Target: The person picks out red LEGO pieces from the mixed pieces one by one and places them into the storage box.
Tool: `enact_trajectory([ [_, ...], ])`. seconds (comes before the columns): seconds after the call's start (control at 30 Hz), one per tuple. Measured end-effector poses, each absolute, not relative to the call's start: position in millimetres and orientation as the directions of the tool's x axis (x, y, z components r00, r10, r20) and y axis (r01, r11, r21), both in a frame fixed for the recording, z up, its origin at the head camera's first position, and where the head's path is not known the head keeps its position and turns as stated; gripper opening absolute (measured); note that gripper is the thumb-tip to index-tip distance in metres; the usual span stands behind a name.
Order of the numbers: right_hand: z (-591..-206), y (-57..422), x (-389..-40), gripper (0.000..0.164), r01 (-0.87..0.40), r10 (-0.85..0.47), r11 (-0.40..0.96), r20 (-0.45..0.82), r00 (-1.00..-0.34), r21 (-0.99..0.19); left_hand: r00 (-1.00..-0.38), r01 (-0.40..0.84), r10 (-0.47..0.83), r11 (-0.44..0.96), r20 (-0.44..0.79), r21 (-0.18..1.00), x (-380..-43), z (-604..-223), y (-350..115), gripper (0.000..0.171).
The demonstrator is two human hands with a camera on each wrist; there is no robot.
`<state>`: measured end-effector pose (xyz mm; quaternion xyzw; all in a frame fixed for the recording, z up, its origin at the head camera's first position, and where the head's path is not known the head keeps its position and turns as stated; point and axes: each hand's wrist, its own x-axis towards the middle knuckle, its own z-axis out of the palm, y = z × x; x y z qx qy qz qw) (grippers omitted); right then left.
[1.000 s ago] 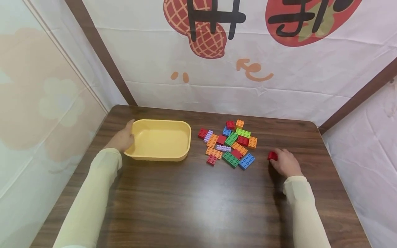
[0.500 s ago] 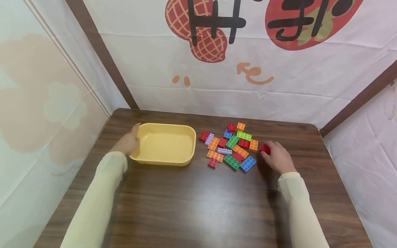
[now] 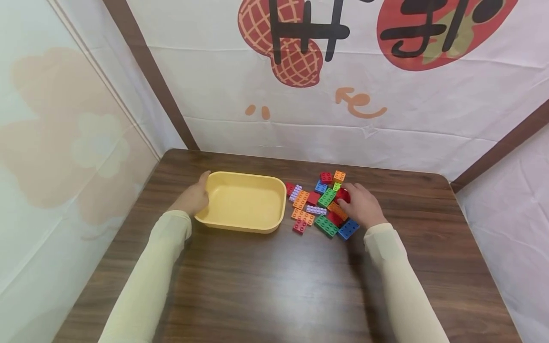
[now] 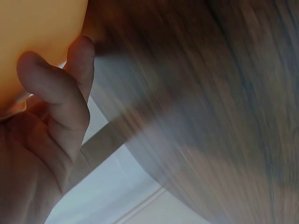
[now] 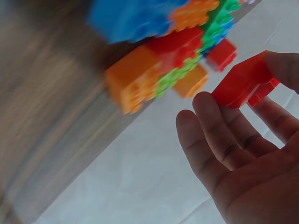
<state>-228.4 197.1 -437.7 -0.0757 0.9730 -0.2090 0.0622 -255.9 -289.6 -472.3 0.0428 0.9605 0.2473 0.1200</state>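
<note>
Right hand has a red brick pinched between thumb and fingertips, gap only about as wide as the brick. It's over on the right side of a loose bunch of colorful bricks, toward the far side of the wooden table. Left hand has fingers curled onto the left end of a yellow tray, sitting just left of the bunch.

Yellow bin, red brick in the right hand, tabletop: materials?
Yellow bin: probably molded plastic, satin; smooth walls, rounded corners.
Red brick in the right hand: likely hard plastic, fairly glossy; smooth faces, crisp edges.
Tabletop: wood or wood-look laminate, can't tell; brown grain, soft reflection.
</note>
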Motion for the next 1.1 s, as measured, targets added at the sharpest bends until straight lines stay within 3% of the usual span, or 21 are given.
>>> enact_trajectory([
  [0.43, -417, 139, -248, 0.054, -0.284, -0.315, 0.884, -0.024, -0.949, -0.371, -0.973, 0.026, 0.135, 0.871, -0.188, 0.491, -250, -475, -278, 0.067],
  [1.1, -398, 60, -268, 0.050, -0.435, -0.459, 0.834, 0.009, -0.888, -0.341, -0.978, 0.022, 0.116, 0.883, -0.173, 0.468, -242, -474, -259, 0.069],
])
